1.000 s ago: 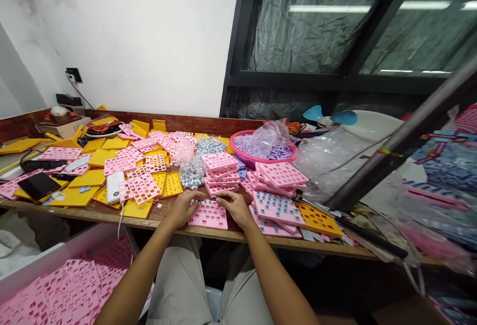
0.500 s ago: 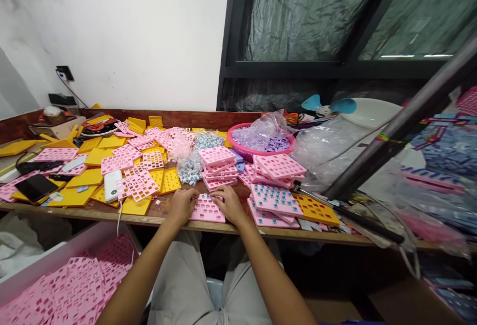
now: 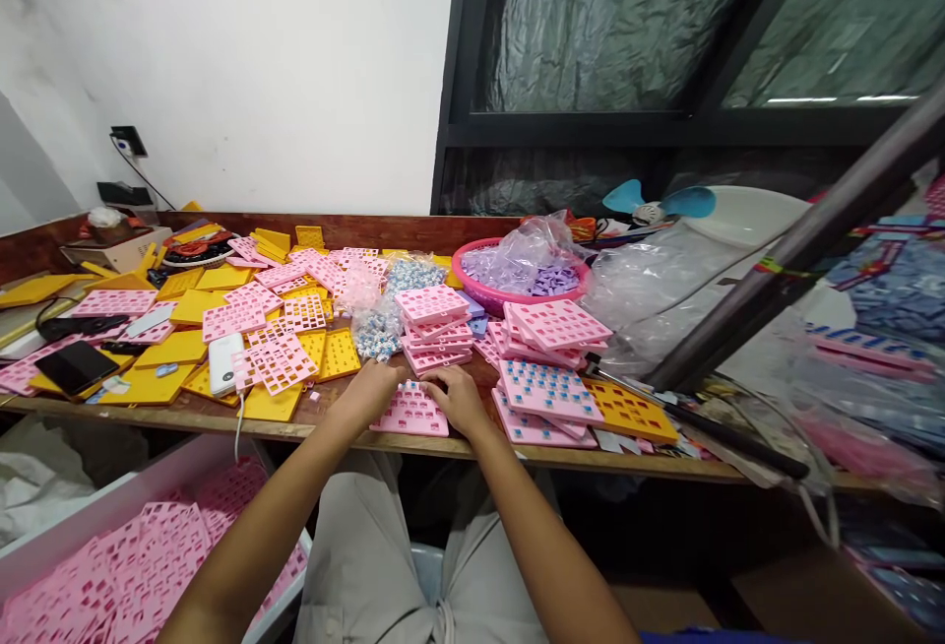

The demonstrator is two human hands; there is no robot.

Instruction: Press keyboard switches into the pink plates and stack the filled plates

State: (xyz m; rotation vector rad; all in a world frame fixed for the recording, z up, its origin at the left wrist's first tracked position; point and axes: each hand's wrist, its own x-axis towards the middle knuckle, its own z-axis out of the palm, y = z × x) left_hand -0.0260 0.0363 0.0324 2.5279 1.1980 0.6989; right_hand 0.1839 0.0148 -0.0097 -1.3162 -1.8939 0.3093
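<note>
A pink panel (image 3: 411, 413) with rows of square holes lies flat at the table's front edge, between my hands. My left hand (image 3: 375, 390) reaches past its upper left corner to a pile of small blue and white pieces (image 3: 378, 337), which look like key switches. The back of that hand hides its fingers. Curled over the panel's upper right edge is my right hand (image 3: 459, 398), its fingertips gripping there. Just behind the panel rises a stack of similar pink panels (image 3: 435, 321).
Pink panels studded with blue pieces (image 3: 550, 393) are stacked at right, by a yellow panel (image 3: 631, 413). Behind stands a pink basket (image 3: 494, 291) of purple pieces. A phone (image 3: 76, 366) and white power bank (image 3: 225, 365) lie left. A metal pole (image 3: 775, 260) slants across the right.
My left hand has left the panel's upper left edge and moved up to the pile of small pieces. My right hand stays at the panel. The view has shifted slightly.
</note>
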